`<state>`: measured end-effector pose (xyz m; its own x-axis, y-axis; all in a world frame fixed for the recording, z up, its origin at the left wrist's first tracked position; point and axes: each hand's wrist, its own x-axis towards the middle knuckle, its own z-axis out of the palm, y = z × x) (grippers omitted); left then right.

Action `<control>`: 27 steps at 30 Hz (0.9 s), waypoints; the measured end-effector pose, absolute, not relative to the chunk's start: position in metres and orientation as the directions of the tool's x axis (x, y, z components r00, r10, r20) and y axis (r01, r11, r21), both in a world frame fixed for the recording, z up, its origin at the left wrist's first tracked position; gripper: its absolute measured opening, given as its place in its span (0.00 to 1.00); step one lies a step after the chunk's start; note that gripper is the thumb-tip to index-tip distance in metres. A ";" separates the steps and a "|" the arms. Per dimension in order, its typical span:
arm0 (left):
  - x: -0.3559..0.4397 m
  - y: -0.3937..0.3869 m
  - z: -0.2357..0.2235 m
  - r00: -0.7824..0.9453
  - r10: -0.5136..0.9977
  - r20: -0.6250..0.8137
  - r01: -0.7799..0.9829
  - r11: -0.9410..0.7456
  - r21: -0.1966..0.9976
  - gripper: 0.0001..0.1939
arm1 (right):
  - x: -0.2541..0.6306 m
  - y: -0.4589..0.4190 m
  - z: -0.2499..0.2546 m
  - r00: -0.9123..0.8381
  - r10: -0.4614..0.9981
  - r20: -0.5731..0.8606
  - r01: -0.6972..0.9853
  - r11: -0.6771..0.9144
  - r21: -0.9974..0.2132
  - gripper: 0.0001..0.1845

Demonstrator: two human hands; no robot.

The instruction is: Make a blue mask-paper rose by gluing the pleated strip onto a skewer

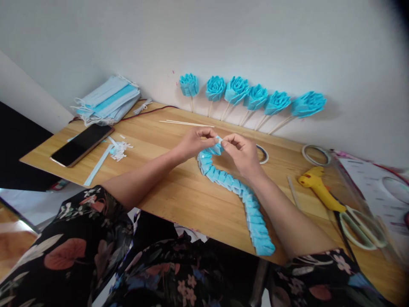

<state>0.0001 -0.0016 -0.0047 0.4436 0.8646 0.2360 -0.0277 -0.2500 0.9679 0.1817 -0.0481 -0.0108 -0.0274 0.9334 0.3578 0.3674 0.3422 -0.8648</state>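
Note:
A long blue folded strip (238,189) of pleated mask fabric lies on the wooden table (179,192), curving from the near edge up to my hands. My left hand (194,143) pinches the far end of the strip between thumb and fingers. My right hand (241,151) pinches the same end from the right side, fingertips almost touching the left hand's. Both forearms rest across the table.
Several blue fabric roses on sticks (252,99) lean on the wall. A stack of face masks (107,100), a phone (81,144), cut scraps (119,150), wooden sticks (187,123), tape rolls (315,154), a yellow glue gun (319,187) and scissors (362,228) lie around.

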 end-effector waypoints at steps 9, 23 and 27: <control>-0.003 -0.002 0.001 0.448 0.876 0.179 -0.129 -0.135 0.982 0.06 | 0.182 -0.047 -0.011 -0.022 0.952 0.305 0.222 0.302 -0.927 0.09; -0.006 0.005 -0.004 0.279 0.880 0.385 -0.090 -0.375 0.923 0.14 | 0.183 -0.044 -0.017 0.083 0.920 0.383 0.318 0.340 -0.885 0.07; -0.005 -0.006 0.005 0.283 0.737 0.614 0.193 -0.670 0.717 0.12 | 0.178 -0.048 -0.013 0.124 0.911 0.393 0.374 0.324 -0.869 0.08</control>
<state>-0.0054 -0.0057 0.0050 0.2828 0.7372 0.6136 0.1928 -0.6703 0.7166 0.1783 -0.0477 -0.0128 0.1235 0.9111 0.3933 0.3735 0.3245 -0.8690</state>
